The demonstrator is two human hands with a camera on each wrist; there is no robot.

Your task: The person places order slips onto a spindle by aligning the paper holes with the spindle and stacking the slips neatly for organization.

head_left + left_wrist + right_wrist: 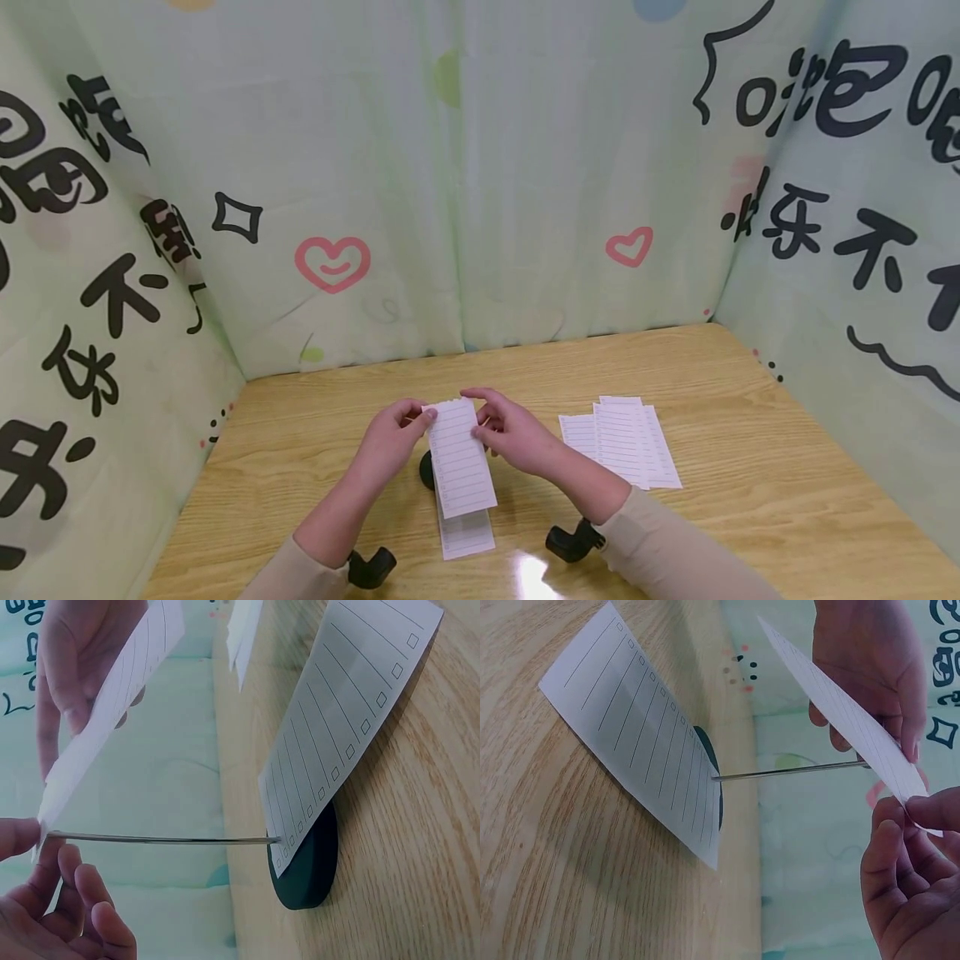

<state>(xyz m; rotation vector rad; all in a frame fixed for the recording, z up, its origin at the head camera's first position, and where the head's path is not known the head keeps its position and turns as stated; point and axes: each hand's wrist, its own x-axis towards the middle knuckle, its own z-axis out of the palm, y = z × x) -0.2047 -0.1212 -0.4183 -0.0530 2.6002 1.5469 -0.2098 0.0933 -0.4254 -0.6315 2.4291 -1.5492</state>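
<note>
A bill spike stands upright, its thin metal rod [165, 840] rising from a round black base [311, 874]. One lined paper slip with small check boxes [330, 727] is pierced on the rod, tilted low against the base. Both hands hold a second lined slip [462, 462] at the rod's top. My left hand [392, 437] pinches its upper left edge between thumb and fingers. On the opposite edge, my right hand [521, 435] pinches the slip, thumb in front. In the wrist views the rod's tip end meets this slip; the tip itself is hidden.
Several similar lined slips [626, 442] lie overlapping on the wooden table [322, 450], to the right of the spike. A printed curtain [450, 208] encloses the table's back and sides. Black wrist mounts [371, 568] hang below both forearms.
</note>
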